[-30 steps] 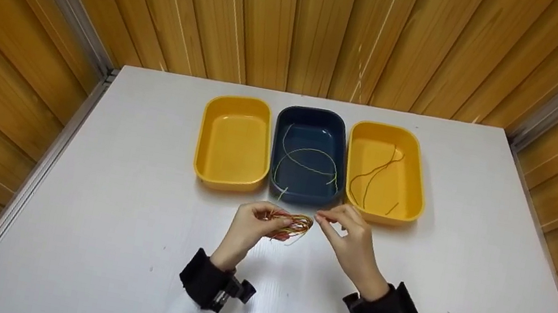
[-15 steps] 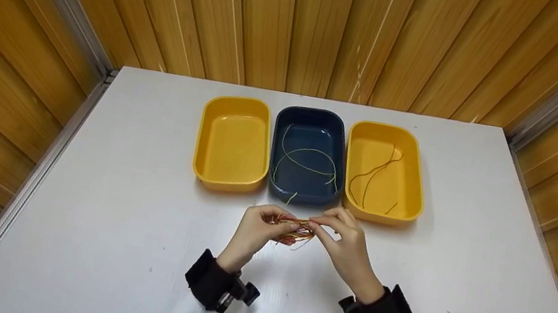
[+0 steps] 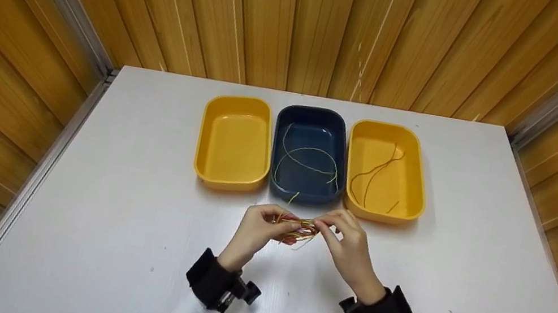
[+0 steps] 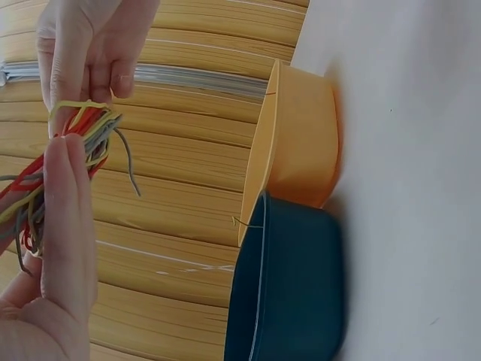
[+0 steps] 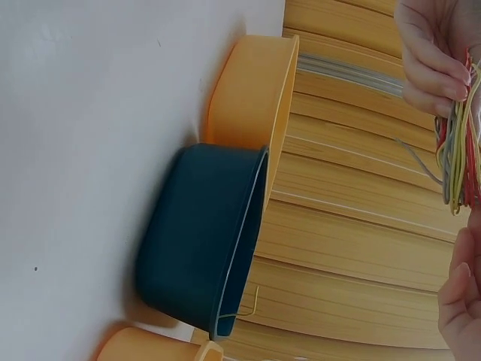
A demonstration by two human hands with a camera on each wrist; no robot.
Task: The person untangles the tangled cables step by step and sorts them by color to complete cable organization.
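A small bundle of red, yellow, green and grey strings (image 3: 296, 228) hangs just above the white table (image 3: 129, 222), held between both hands. My left hand (image 3: 267, 222) grips its left end between curled fingers and thumb. My right hand (image 3: 336, 231) pinches its right end. The left wrist view has the bundle (image 4: 83, 135) running between the left hand's fingers (image 4: 64, 226) below and the right hand's fingers (image 4: 90, 45) above. In the right wrist view the strings (image 5: 458, 143) hang under the left hand's fingers (image 5: 432, 53).
Three trays stand in a row just beyond the hands. The left yellow tray (image 3: 228, 179) holds nothing. The dark blue tray (image 3: 301, 195) holds green strings, one end over its front rim. The right yellow tray (image 3: 419, 175) holds brown strings. Wooden walls surround the table.
My right hand moved left from a gap beside the bundle and took hold of its right end. The left hand stayed put holding the bundle.
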